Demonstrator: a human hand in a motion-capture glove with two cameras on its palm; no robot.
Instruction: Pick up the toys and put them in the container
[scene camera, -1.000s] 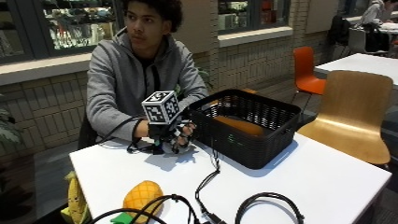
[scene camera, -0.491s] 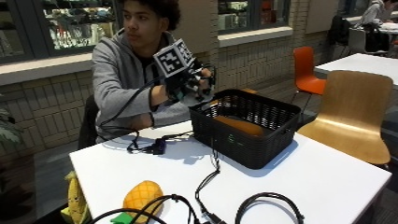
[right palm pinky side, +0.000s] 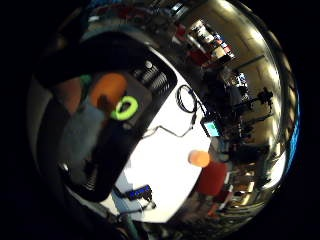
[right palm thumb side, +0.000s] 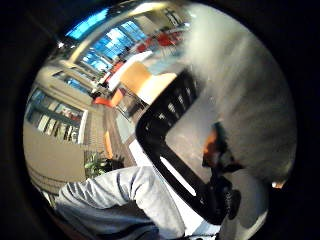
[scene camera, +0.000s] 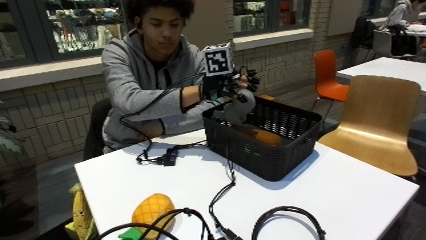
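Note:
In the outside view my gloved right hand (scene camera: 233, 86) grips a grey plush toy (scene camera: 237, 109) and holds it over the back left corner of the black mesh basket (scene camera: 247, 150). The toy hangs partly below the rim. An orange toy (scene camera: 266, 136) lies inside the basket. The thumb side palm view is largely filled by the grey plush (right palm thumb side: 240, 90), with the basket rim (right palm thumb side: 167, 155) under it. The little finger side shows the orange toy (right palm pinky side: 107, 87) and a green ring (right palm pinky side: 125, 107) within the basket. A pineapple toy (scene camera: 152, 210) lies on the white table (scene camera: 346, 190), near its front.
A yellow corn toy (scene camera: 80, 217) sticks up at the table's left edge, and a green piece (scene camera: 136, 234) lies by the pineapple. Black cables (scene camera: 223, 192) run across the table and loop at the front (scene camera: 286, 222). A wooden chair (scene camera: 376, 122) stands right of the basket.
The hand rose from the table left of the basket with the grey toy and swung right. It now hangs over the basket, lower than half a second ago.

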